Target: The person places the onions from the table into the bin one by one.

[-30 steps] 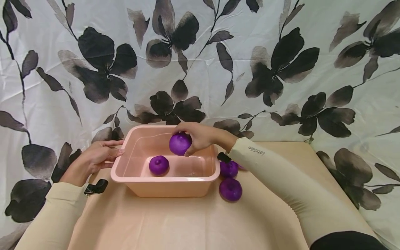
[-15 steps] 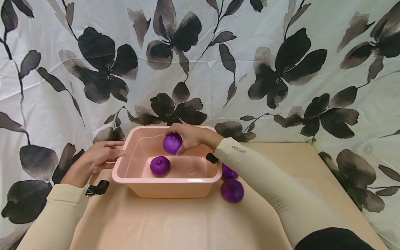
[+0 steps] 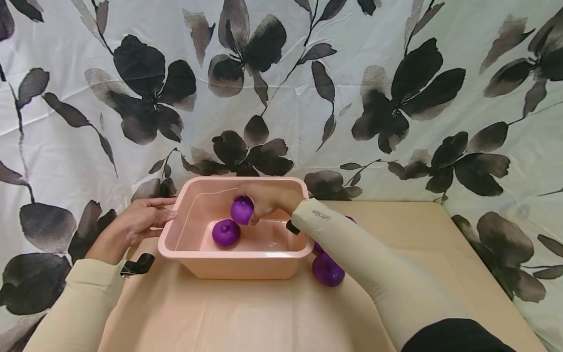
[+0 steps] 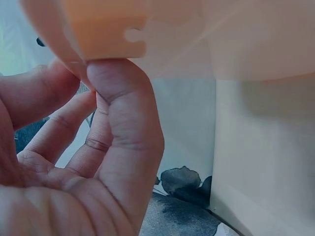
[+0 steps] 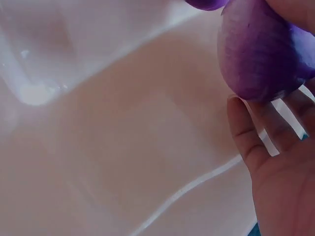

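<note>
My right hand is down inside a pink plastic tub and holds a purple onion between thumb and fingers. Another purple onion rests on the tub's floor, right beside the held one. In the right wrist view the held onion shows its streaked skin, with fingers along its lower side. At the tub's left end my left hand pinches the rim. The left wrist view shows a bent digit pressed up under the edge.
Outside the tub's right side, a purple onion lies on the tan-covered table, with more purple showing behind it, mostly hidden by the right sleeve. A white cloth with dark flowers hangs behind the table.
My right hand has moved left and down into the tub with its onion, coming close to the onion inside. The left hand stays at the rim.
</note>
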The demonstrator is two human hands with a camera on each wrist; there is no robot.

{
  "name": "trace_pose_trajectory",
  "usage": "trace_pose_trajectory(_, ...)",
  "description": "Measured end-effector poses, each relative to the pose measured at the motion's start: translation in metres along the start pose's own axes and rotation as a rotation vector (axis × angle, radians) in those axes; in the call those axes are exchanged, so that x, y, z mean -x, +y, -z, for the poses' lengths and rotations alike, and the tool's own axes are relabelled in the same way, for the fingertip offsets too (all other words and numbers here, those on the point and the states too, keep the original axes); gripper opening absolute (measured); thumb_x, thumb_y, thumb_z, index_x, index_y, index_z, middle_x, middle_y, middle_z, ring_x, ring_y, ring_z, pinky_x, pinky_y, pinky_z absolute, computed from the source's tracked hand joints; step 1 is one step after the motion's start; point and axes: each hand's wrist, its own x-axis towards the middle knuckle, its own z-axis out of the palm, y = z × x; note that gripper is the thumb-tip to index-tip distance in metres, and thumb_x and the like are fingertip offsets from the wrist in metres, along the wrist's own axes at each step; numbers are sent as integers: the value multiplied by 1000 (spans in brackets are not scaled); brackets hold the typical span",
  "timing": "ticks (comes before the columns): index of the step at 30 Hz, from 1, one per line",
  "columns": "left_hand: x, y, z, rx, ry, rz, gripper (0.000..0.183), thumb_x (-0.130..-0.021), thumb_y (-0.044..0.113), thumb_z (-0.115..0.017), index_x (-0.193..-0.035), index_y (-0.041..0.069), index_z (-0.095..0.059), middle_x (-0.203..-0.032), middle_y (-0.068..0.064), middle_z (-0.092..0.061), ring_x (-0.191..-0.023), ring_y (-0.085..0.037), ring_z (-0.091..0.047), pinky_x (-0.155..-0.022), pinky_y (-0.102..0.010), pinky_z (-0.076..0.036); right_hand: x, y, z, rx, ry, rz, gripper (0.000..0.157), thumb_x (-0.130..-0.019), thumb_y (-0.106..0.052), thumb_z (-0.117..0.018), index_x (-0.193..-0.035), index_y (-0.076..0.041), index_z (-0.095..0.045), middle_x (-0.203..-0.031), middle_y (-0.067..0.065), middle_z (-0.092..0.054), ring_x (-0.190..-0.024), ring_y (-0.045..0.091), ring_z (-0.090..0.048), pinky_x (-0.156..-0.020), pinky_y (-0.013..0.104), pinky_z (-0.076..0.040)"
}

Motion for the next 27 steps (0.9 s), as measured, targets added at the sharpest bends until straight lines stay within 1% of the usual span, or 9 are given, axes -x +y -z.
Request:
trace_pose_trajectory(3,1,1,0,6,-2,2,71,-100,16,-69,-160,1,-35,-88,15,-74,-83,-4,-72,-77,-28,-63,-3,1,-3,56,-17,5,61,-72,-11,-93,-127,-14,-66,-120,-1,-66,-110,15,-59,-101,27,-49)
trace_pose_trajectory(7,1,3,1,10,-3,5,70,-100,16,-69,-160,1,-36,-87,15,-74,-81,-4,-71,-76,-28,-63,-5,1,-4,120,-71,-8,65,-70,-10,-93,-128,-12,-65,-124,2,-66,-112,18,-59,-103,28,-48)
trace_pose_trajectory(13,1,3,2,12,-12,3,72,-100,16,-69,-160,-1,-33,-86,15,-74,-81,-3,-71,-76,-28,-63,-6,1,-8,158,-139,-52,60,-70,-5,-92,-124,-10,-65,-122,3,-65,-112,19,-58,-102,29,-48)
trace_pose_trajectory(19,2,2,3,6,-14,6,72,-100,16,-69,-160,-1,-34,-86,15,-73,-81,-3,-71,-76,-28,-62,-7,-1,-12,210,-183,-99,68,-70,-9,-94,-131,-12,-63,-129,5,-64,-115,19,-59,-106,30,-49)
trace_pose_trajectory(22,2,2,4,-5,-13,5,72,-100,16,-69,-160,-2,-33,-86,15,-73,-81,-3,-71,-76,-28,-62,-8,-2,-13,223,-192,-108,68,-71,-11,-94,-132,-13,-63,-129,5,-64,-115,19,-59,-106,31,-49)
trace_pose_trajectory(25,2,2,4,-19,-6,7,73,-100,16,-68,-161,-2,-32,-85,15,-73,-81,-3,-71,-76,-28,-62,-7,-4,-14,227,-202,-126,69,-71,-13,-94,-133,-13,-63,-130,5,-64,-117,20,-60,-108,32,-48)
trace_pose_trajectory(27,2,2,4,-25,-2,6,72,-100,16,-68,-161,-2,-32,-85,15,-73,-81,-3,-71,-76,-28,-63,-7,-5,-13,203,-208,-142,72,-73,-13,-93,-138,-12,-61,-136,6,-63,-122,21,-58,-112,33,-47)
